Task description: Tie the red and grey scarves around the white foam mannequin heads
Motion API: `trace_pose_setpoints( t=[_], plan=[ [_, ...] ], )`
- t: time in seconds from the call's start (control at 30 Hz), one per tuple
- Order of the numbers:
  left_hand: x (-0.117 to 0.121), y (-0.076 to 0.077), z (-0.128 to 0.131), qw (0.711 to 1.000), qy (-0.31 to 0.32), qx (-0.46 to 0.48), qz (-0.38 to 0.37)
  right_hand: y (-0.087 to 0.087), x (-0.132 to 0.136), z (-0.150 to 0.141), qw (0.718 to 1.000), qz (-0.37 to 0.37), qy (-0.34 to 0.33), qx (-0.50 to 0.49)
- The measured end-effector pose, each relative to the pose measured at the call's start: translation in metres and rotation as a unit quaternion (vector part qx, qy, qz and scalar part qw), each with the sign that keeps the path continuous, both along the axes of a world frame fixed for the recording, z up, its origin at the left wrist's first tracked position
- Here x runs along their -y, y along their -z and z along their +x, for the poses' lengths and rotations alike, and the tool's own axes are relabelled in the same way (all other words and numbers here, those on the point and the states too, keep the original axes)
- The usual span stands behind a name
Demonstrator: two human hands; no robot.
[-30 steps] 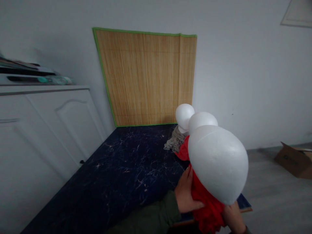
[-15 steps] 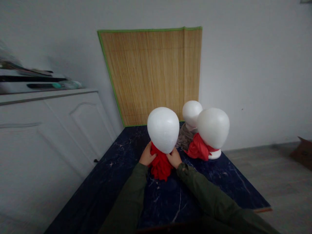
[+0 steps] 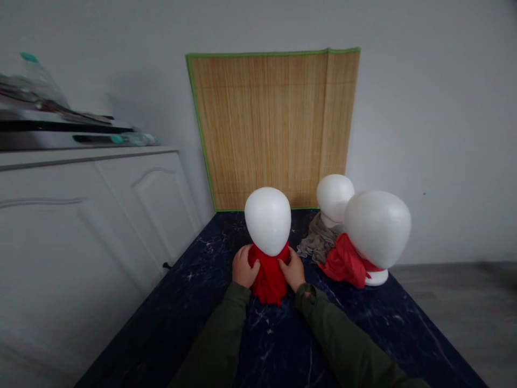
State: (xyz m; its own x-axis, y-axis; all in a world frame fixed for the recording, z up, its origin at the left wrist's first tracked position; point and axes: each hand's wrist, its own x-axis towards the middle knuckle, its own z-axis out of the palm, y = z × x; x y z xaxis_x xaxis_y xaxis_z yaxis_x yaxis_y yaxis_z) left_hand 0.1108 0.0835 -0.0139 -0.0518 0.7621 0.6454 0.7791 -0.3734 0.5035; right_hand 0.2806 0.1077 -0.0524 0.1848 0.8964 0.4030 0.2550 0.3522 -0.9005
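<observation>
A white foam mannequin head [image 3: 268,220] stands upright on the dark table, a red scarf [image 3: 270,280] wrapped about its neck and hanging in folds at the front. On the scarf's left side, my left hand [image 3: 244,268] is curled round the neck with its thumb at the front. My right hand [image 3: 294,271] grips the right side the same way. The neck and base are hidden under cloth. To the right, a second white head [image 3: 377,226] wears a red scarf [image 3: 345,261] bunched to its left. Behind it is a third head [image 3: 334,194] with a grey-brown scarf [image 3: 321,241].
The dark blue marbled tabletop [image 3: 278,345] reaches back to the wall, where a green-edged bamboo mat [image 3: 270,129] stands upright. Along the left is a white cabinet [image 3: 161,199] with plastic bottles and flat items on top. Grey floor [image 3: 448,291] shows at right.
The head between my hands has shifted left and farther back relative to the mat and the other heads. My hands moved with it. My view has turned slightly left.
</observation>
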Motion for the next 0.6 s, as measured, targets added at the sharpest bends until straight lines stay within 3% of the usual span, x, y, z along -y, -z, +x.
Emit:
trace_pose_setpoints(
  t=[0.13, 0.3, 0.43, 0.6],
  plan=[
    [0.026, -0.007, 0.026, 0.998, -0.056, 0.003, -0.023, 0.001, 0.000, 0.002, 0.998, -0.020, -0.018, -0.060],
    [0.032, 0.000, 0.053, 0.993, -0.054, 0.017, -0.106, 0.004, -0.004, -0.001, 0.985, -0.033, -0.051, -0.160],
    [0.024, 0.002, 0.042, 0.990, -0.002, 0.060, -0.125, 0.006, -0.008, -0.004, 0.960, -0.051, -0.083, -0.262],
    [0.014, -0.011, 0.007, 0.968, 0.064, 0.198, -0.142, 0.005, -0.012, 0.007, 0.904, -0.101, -0.111, -0.401]
  ],
)
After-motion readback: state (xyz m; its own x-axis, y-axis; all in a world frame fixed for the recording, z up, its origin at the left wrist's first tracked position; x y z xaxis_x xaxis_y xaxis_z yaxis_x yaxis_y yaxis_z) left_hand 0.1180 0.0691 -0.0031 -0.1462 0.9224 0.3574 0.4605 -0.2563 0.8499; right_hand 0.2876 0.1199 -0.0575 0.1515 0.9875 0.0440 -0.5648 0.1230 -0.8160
